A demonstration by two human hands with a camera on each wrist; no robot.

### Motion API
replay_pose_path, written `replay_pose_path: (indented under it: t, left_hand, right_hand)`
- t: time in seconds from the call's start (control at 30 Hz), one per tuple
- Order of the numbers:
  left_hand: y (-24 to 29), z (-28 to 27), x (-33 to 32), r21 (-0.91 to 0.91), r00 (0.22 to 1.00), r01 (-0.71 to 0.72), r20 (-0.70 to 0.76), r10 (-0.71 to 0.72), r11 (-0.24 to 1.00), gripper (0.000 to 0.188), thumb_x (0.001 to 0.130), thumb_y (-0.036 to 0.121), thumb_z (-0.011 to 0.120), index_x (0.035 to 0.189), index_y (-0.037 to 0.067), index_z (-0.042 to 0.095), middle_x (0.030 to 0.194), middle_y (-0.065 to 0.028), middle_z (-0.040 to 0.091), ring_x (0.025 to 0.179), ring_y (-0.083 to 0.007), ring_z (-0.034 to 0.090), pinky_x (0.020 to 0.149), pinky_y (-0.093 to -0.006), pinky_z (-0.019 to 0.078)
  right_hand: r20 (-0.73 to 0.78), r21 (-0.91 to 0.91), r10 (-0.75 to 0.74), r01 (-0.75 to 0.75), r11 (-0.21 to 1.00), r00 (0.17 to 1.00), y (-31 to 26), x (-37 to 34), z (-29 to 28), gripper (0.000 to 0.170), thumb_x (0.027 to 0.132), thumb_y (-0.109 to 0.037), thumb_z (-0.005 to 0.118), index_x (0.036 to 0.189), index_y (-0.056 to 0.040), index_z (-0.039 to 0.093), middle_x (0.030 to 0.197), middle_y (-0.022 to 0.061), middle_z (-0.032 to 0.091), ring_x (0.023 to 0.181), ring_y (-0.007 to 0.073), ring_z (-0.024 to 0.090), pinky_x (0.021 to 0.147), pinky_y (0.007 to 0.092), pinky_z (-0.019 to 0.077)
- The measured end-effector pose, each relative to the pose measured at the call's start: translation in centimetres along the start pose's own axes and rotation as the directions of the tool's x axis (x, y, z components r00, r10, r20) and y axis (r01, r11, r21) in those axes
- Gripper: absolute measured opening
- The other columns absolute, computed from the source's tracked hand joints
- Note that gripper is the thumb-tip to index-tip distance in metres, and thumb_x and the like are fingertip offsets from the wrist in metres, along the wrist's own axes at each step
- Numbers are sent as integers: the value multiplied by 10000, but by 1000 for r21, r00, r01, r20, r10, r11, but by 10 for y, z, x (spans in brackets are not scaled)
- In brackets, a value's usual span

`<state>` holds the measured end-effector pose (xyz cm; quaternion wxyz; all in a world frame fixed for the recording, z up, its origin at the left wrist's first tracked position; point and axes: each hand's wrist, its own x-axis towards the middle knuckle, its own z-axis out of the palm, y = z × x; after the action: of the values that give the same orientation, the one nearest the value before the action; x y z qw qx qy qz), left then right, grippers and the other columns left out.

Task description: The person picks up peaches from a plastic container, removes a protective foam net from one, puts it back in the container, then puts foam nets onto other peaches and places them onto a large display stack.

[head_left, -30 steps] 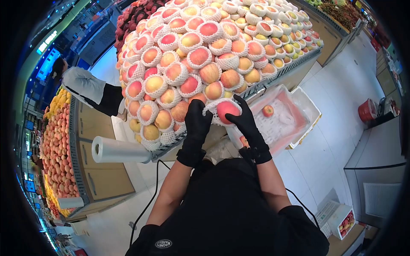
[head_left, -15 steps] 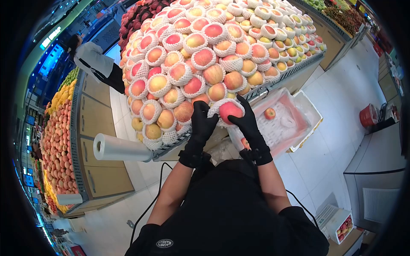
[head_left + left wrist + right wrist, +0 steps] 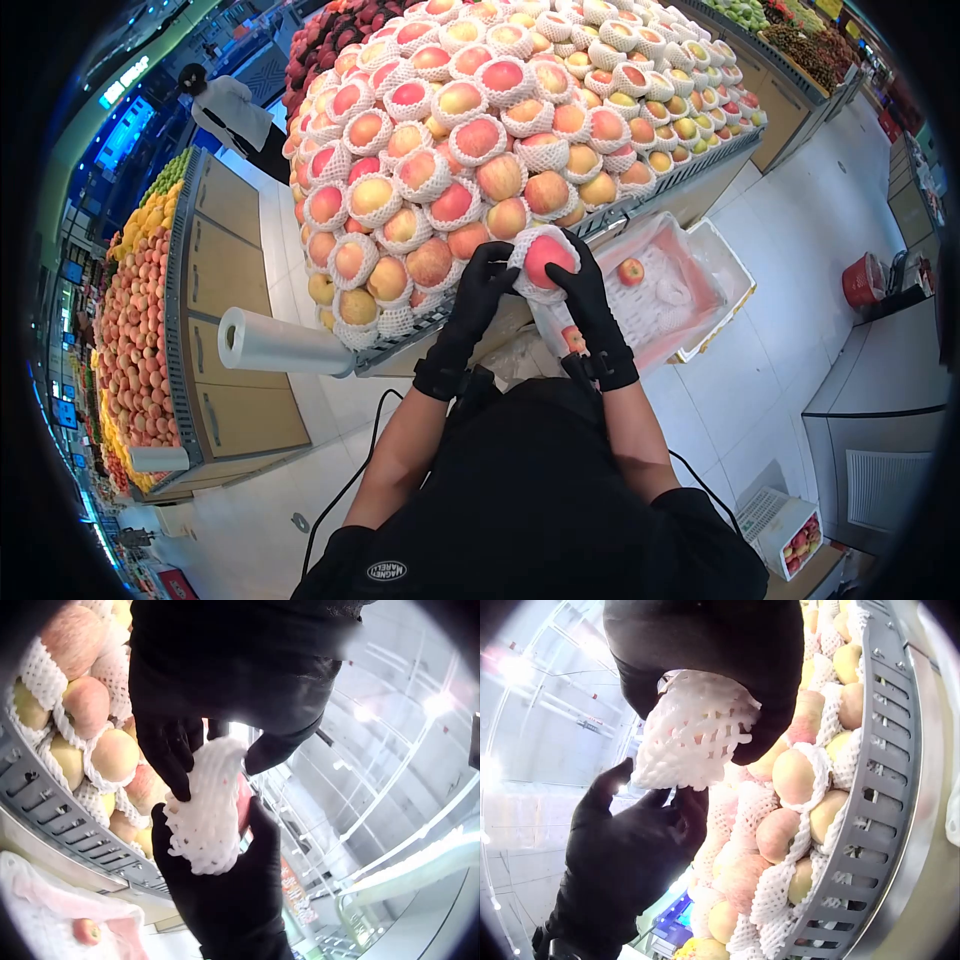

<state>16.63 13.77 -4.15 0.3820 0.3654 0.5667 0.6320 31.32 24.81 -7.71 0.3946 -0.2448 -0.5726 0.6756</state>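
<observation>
A red apple in a white foam net is held in front of the display. My black-gloved right hand grips its right side, with the thumb across the bare red front. From the other side, my gloved left hand curls its fingers at the net's edge. In the left wrist view, the narrow end of the foam net lies between the left thumb and fingers, and the right hand cups the wide end. The right wrist view shows the net covering most of the apple.
Netted apples are heaped behind a slatted rail. A plastic-lined crate with a loose apple stands below right. A bag roll juts out left. Another person stands beyond a peach stand.
The held apple has shifted slightly right and up, along with the right hand. The left fingers now curl more at the net's left side. The view has turned slightly.
</observation>
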Motion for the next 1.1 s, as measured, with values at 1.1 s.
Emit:
replay_pose_path:
  t: [1.1]
  left_hand:
    - [-12, -47, -21, -523, 950, 293, 65, -305, 800, 505, 862, 190, 677, 1275, -17, 473, 1207, -93, 565, 1090, -189, 562, 950, -322, 466]
  right_hand:
    - [-205, -232, 58, -106, 967, 977, 21, 30, 75, 315, 864, -196, 649, 1034, 69, 661, 920, 134, 694, 851, 154, 615, 783, 302, 478]
